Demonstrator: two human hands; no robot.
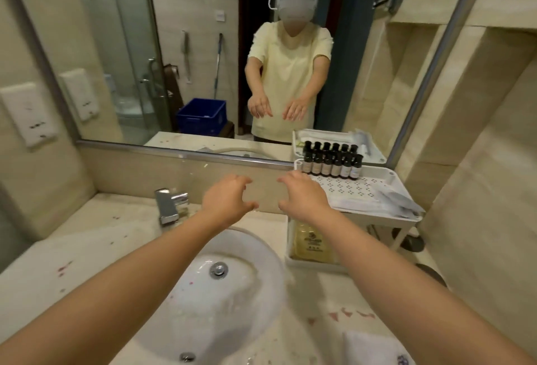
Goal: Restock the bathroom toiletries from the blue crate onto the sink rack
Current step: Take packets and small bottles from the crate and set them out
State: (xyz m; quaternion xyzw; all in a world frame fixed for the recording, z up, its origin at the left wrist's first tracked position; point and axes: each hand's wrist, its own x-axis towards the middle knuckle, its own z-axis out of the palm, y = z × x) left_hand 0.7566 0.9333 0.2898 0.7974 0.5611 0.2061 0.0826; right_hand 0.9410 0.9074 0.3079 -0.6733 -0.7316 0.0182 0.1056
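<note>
Mirror (203, 45) is shown above the surface (72, 263) and sink (232, 300). White sink rack (348, 189) is placed at the sink's right; the blue crate (202, 116) is seen only in reflection, behind the person. The left hand (229, 200) and right hand (302, 199) are held apart, fingers (236, 178) loosely curled, nothing gripped. Dark bottles (331, 165) are lined along the rack's upper rear edge.

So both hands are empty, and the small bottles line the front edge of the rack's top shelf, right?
No. The head view shows the small bottles along the back edge of the rack, by the mirror. The left hand and right hand are indeed empty.
</note>
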